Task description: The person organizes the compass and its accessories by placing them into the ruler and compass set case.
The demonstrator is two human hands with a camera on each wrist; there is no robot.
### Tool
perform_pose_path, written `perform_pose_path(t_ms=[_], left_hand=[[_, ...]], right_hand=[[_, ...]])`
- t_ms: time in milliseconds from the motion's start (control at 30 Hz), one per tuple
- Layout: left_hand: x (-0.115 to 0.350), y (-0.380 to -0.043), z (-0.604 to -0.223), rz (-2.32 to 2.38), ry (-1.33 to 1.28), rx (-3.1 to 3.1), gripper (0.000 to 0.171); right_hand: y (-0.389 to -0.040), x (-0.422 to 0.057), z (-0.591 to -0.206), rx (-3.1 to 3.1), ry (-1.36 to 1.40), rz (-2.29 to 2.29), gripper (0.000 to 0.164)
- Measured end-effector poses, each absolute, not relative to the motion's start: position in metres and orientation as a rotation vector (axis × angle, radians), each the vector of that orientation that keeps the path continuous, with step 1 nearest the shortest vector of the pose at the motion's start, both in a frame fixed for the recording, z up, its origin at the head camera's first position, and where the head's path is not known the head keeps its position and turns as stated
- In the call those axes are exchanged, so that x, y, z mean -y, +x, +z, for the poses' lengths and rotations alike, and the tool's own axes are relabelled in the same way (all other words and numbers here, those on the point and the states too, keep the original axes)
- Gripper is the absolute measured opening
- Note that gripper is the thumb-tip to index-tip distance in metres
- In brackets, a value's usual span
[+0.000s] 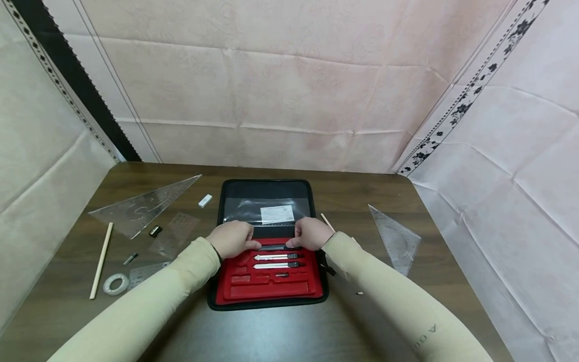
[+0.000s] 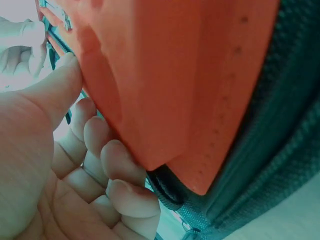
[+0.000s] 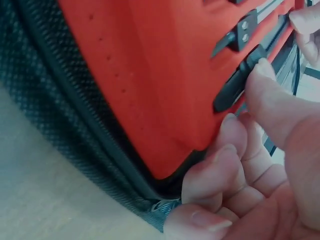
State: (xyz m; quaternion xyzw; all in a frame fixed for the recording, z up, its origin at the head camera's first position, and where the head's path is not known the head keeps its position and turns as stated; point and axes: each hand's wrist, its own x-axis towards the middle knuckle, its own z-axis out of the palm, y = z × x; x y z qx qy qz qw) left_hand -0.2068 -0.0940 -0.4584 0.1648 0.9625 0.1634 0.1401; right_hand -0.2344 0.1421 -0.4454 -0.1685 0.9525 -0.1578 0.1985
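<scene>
A black zip case (image 1: pixel 267 188) lies unfolded on the table, with a red moulded tray (image 1: pixel 271 290) in its near half. Along the tray's far edge is a slim black pen-like tool (image 1: pixel 273 247). My left hand (image 1: pixel 235 238) holds its left end, thumb on top and fingers curled at the tray's edge. At the other end, my right hand (image 1: pixel 313 233) has its thumb on the tool's thick black end (image 3: pixel 235 85), the other fingers bent by the tray's rim. Two silver compass-like tools (image 1: pixel 276 261) and a small black piece (image 1: pixel 282 275) sit in slots nearer me.
Left of the case are a large clear set square (image 1: pixel 140 206), white eraser (image 1: pixel 205 201), black sharpener (image 1: pixel 156 231), clear stencil (image 1: pixel 178 229), wooden stick (image 1: pixel 101 261) and white tape ring (image 1: pixel 115 284). To the right lies another set square (image 1: pixel 395 241). Cloth walls (image 1: pixel 271 100) enclose the table.
</scene>
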Motion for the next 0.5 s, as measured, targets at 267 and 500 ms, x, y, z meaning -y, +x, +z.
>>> perform_pose_path(t_ms=[267, 500], left_hand=[[0.095, -0.204, -0.456, 0.456, 0.453, -2.772, 0.036], [0.09, -0.196, -0.448, 0.428, 0.575, -2.806, 0.028]], right_hand=[[-0.233, -0.128, -0.44, -2.637, -0.514, -0.344, 0.033], [-0.216, -0.142, -0.444, -2.695, -0.7, -0.404, 0.014]])
